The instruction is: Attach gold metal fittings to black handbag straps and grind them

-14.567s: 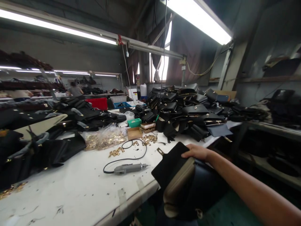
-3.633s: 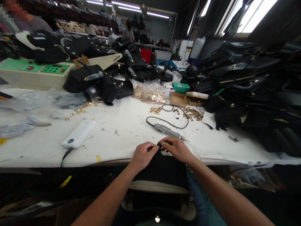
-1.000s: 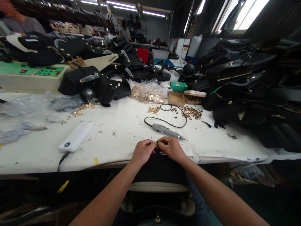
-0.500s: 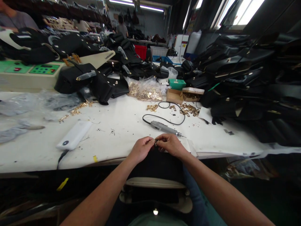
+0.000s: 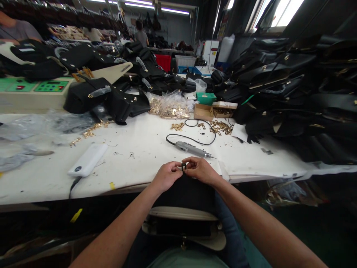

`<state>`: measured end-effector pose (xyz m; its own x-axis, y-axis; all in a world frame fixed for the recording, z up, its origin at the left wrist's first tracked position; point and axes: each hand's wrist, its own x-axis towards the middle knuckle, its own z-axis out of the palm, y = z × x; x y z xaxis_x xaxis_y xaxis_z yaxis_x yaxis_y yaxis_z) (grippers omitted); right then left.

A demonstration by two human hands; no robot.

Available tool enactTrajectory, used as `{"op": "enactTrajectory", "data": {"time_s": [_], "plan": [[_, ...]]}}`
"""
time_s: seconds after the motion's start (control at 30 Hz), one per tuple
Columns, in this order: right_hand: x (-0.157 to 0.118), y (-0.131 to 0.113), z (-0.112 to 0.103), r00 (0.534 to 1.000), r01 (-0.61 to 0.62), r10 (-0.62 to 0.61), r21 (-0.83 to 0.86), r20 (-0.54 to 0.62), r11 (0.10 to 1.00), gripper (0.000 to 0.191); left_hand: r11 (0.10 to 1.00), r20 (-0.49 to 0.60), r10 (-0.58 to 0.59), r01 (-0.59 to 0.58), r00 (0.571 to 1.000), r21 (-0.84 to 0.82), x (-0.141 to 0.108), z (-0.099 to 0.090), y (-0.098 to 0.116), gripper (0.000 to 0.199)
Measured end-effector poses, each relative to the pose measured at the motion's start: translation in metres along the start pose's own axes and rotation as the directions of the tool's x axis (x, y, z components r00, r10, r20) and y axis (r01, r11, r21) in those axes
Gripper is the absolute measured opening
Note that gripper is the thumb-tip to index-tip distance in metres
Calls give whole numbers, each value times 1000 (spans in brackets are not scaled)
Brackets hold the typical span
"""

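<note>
A black bag (image 5: 184, 197) with a pale-edged opening rests on the lap against the table's front edge. At its far edge, my left hand (image 5: 168, 176) and my right hand (image 5: 200, 170) meet, pinching a small dark rectangular metal frame (image 5: 183, 166) between their fingertips. The frame stands upright, with a pale gap showing through it. Just beyond the hands lies a grey electric screwdriver (image 5: 192, 149), its tip pointing right and its black cord looped behind it.
On the white table (image 5: 139, 163) are a white power bank (image 5: 87, 160), loose gold fittings (image 5: 221, 127), bagged fittings (image 5: 170, 106) and an open cardboard box (image 5: 203, 111). Black bags (image 5: 279, 82) are piled at the right. People (image 5: 141, 34) are in the background.
The small frame between my fingertips now shows more clearly, and my fingers have shifted around it. The whole view has moved slightly. The bag's clasp looks turned.
</note>
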<state>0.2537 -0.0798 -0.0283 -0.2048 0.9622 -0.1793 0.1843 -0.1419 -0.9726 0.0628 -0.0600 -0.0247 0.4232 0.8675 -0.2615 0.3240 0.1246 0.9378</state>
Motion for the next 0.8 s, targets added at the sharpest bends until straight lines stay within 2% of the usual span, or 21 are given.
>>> {"op": "enactTrajectory", "data": {"time_s": [0.2,0.4,0.63,0.8], "plan": [[1,3,3,999,31,-32,-73,-21,997,38,999,16,-16,15,1000,34,1,-2,3,40],[4,6,6,998,48,-54,-147,-37,988,42,992,-49,-50,55,998,115,8,0,-6,39],[6,10,2,1000,2,-1,-12,20,1000,41,987,-84,-75,86,994,138,15,3,-10,36],[7,10,3,1000,-6,5,-40,-16,999,37,992,-40,-58,62,998,110,15,0,-7,35]]}}
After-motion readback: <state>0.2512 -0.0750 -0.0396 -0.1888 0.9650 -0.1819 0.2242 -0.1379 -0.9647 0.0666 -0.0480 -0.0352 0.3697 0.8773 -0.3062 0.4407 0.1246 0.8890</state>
